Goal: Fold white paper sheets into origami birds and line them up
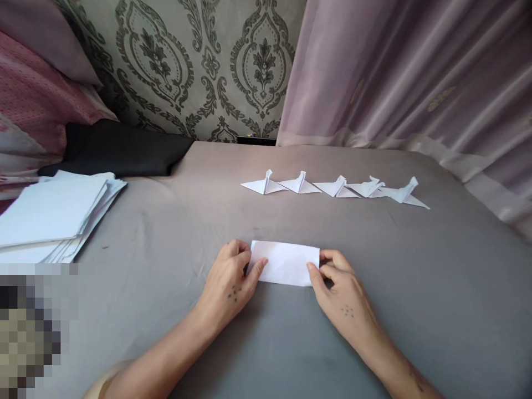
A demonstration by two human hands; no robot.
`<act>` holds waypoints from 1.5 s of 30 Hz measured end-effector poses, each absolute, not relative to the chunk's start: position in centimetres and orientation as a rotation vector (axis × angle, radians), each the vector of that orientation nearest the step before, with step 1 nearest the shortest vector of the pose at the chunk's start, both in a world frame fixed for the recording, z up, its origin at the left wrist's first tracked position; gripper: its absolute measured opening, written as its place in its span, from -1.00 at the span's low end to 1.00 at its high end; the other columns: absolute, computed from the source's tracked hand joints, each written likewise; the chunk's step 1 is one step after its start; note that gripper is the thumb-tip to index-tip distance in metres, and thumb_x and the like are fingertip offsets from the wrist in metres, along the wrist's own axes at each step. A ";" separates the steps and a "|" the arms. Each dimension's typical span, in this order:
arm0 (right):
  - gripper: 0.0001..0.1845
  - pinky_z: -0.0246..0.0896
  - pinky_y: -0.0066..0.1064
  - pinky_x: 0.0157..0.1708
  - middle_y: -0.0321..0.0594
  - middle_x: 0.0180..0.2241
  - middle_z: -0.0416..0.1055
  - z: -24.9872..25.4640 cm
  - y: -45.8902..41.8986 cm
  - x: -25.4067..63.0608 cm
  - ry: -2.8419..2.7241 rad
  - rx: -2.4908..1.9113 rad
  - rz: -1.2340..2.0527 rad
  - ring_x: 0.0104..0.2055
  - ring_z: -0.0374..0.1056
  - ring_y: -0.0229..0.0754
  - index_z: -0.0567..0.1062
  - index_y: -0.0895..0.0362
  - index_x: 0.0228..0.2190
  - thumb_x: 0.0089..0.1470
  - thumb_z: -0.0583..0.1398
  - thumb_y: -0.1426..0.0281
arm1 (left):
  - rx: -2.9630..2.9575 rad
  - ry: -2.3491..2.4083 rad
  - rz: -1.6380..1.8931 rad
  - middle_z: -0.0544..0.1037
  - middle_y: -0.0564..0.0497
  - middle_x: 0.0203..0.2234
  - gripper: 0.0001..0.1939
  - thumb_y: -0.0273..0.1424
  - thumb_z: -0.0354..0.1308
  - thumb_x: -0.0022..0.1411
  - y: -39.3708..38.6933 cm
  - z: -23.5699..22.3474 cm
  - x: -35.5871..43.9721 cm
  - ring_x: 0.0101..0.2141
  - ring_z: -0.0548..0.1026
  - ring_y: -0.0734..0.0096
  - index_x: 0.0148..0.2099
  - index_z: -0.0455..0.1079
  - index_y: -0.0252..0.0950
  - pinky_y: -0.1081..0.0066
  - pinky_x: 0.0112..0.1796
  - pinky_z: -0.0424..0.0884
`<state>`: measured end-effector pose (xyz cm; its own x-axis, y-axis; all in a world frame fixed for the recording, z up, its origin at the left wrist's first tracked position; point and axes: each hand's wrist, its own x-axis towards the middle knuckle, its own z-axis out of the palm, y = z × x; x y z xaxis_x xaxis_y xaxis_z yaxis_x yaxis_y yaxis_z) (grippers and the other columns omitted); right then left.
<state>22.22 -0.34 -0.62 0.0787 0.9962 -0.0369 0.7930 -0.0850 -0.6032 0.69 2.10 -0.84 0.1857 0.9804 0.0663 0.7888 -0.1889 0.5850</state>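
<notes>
- My one camera rides on my head, above and on my side of the white paper (pixel 286 266), facing forward and down at it.
- It sits near enough to catch my left hand (pixel 233 271) and right hand (pixel 343 288) at the paper's ends.
- Beyond the paper, it reaches the damask-patterned wall (pixel 210 64).

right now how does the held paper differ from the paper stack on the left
The held paper is a single small rectangle, while the paper stack is made of several larger sheets. The held paper has the left hand and right hand at its opposite ends; neither hand touches the paper stack. The held paper's outline is fairly neat, whereas the paper stack's edges are uneven. Both are white.
</notes>
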 end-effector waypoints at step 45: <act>-0.58 0.16 -0.38 -0.48 -0.20 -0.18 0.34 -1.5 0.3 22.4 -1.768 -1.946 0.597 -0.53 0.20 -0.35 0.23 0.11 -0.69 0.12 0.10 0.22 | 2.178 1.658 0.531 0.32 -0.05 -0.35 -0.63 -0.33 -0.11 0.36 2.4 -1.8 0.3 -0.34 0.32 0.35 -0.51 0.18 -0.29 0.31 -0.30 0.33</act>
<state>22.37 0.26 -1.45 0.0885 0.9958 -0.0217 0.8050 -0.0844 -0.5873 0.35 2.36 -1.84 0.2443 0.9662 0.0827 0.8343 -0.2529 0.4899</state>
